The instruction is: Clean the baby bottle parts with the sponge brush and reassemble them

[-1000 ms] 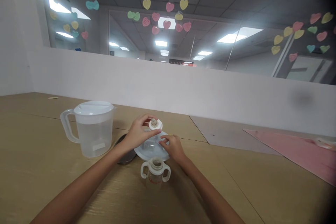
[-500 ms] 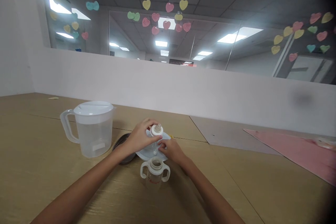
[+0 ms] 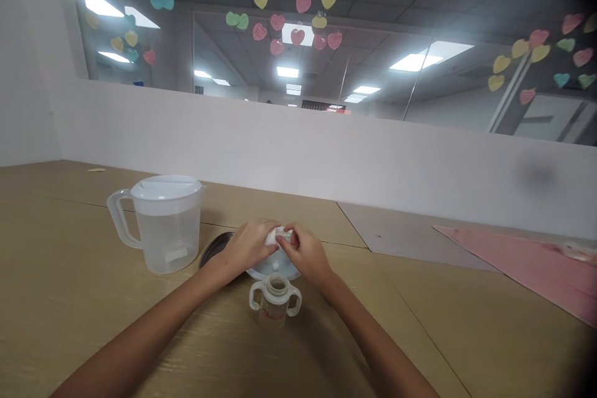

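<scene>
Both my hands meet above a whitish dish (image 3: 290, 272). My left hand (image 3: 247, 247) is closed around the white collar of a baby bottle nipple (image 3: 272, 237). My right hand (image 3: 308, 255) pinches the nipple's clear part from the right; the fingers partly hide it. Beneath the hands a small white ball (image 3: 275, 265) shows against the dish; in the earlier frame it hangs below the nipple on a straw. Closer to me stands an upright, open baby bottle (image 3: 274, 308) with two handles and red print, touched by neither hand.
A clear lidded jug (image 3: 168, 233) stands on the left. Behind my left wrist lies a dark round dish (image 3: 218, 247), partly covered. A pink sheet (image 3: 522, 267) lies at the right. A white wall (image 3: 303, 152) runs along the table's back, under glass with heart-shaped notes.
My right hand has risen from the straw below the collar to the nipple itself. The nipple, upright before, is now tilted to the right between both hands. The bottle stays put.
</scene>
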Tool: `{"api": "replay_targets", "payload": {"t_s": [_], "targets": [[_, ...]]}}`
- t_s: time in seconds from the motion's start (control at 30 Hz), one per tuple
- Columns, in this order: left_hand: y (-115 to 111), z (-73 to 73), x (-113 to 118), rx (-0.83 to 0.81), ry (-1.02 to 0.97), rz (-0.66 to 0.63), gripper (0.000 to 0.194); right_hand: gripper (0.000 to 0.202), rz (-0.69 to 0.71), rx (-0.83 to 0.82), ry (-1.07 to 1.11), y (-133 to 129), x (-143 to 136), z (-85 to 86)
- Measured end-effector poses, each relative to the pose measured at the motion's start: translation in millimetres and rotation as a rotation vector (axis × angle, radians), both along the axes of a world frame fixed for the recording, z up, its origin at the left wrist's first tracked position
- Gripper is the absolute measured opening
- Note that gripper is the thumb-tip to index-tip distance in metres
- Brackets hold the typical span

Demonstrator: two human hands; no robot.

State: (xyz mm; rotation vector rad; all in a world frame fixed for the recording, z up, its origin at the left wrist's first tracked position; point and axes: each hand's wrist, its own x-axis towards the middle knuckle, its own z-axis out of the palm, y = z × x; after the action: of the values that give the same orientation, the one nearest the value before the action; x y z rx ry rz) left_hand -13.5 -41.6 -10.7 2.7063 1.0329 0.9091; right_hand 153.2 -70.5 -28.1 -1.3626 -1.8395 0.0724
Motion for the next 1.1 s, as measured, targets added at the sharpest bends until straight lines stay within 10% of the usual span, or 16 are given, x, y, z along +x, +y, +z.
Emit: {"api": "replay_targets", "payload": {"t_s": [0.5,0.83,1.1], "targets": [[-4.7,-8.9,9.3,0.213,0.098,-0.083,0.031,0.005,0.092,-0.060,0.257,9.2,1.9,-8.5],[-8.9,21.3,-9.5,-0.201,-0.114,-0.280,0.039,0.013,0.488,-0.617,0.841,6.5,7.6,-1.3],[8.5,15.8,-16.9,-0.343,-0.376,-0.216,0.052,0.018,0.617,-0.514,1.065,8.6,18.2,12.7]]}}
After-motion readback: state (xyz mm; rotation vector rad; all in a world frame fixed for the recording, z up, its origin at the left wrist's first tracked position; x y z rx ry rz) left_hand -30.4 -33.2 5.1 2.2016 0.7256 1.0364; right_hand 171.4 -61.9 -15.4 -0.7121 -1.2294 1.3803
